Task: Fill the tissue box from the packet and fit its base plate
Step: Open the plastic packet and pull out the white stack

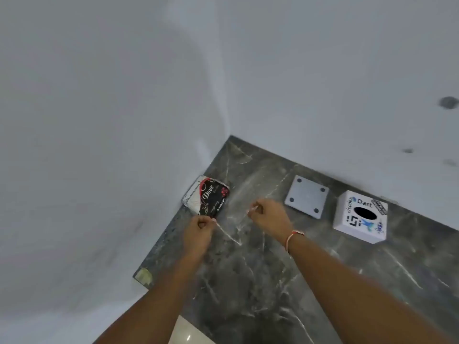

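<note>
I see a dark grey marble bench (260, 281) veined in white, set into a corner of pale walls (99, 108). The wall behind the bench carries a few dark smudges (448, 102). A yellowish patch (144, 276) sits on the bench's near left corner.

A countertop (285, 281) fills the lower right of the frame, meeting two walls in a corner at the centre. On it, the tissue packet (207, 198) lies against the left wall (99, 145), left of centre. The base plate (307, 200) lies flat to its right, near the back wall (347, 83). The tissue box (360, 216) stands just right of the plate, apart from it. Both hands sit below and between the packet and plate: the left hand (200, 230) just under the packet's lower edge, the right hand (269, 214) to its right, left of the plate.
</note>
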